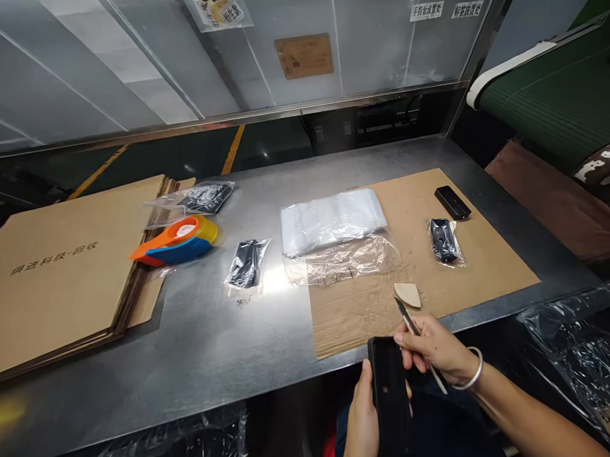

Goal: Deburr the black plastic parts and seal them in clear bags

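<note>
A long black plastic case [391, 399] with a recessed inside is gripped in my left hand [362, 420], below the table's front edge. Between the thumb and fingers of my right hand [429, 347] is a slim metal craft knife [411, 322], its dark tip pointing up and left, close to the case's upper right corner. A pale wedge-shaped piece [408, 295] lies on the cardboard sheet [476, 262] just beyond the tip. Farther right on the sheet are a bagged black part [443, 240] and a bare black part [453, 202].
A stack of clear plastic bags [333, 222] lies mid-table. To its left are another bagged black part [245, 263], an orange and blue tape dispenser [178, 241] and stacked cardboard [61, 264]. A green conveyor [554, 80] stands at the right.
</note>
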Available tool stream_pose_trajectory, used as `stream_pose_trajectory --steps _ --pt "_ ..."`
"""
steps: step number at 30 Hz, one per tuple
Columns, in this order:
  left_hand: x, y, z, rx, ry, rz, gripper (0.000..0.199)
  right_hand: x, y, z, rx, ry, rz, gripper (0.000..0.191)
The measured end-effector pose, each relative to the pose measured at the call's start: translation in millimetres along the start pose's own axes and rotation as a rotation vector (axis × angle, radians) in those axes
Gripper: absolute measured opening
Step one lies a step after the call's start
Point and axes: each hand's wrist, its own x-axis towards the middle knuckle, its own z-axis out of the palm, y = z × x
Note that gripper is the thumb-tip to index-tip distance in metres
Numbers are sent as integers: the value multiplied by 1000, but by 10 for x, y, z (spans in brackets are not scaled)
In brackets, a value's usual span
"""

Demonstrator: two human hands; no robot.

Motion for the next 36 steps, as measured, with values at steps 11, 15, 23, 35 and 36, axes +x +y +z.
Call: stream_pose_trajectory --steps 11,15,23,35,36 --pt "-78 128 116 -203 4 16 52 -343 -75 22 -280 -24 -160 24" --pt "-99 139 134 -245 57 56 43 -465 -22 178 -431 -103 -129 42" --pt "-115 84 131 -180 159 152 45 -180 47 249 -288 95 -148 14" --pt "-32 121 78 -293 118 169 43 -294 16 308 -252 -62 -87 53" --pt "-33 117 91 -290 106 159 42 -244 14 305 -252 -3 -106 49"
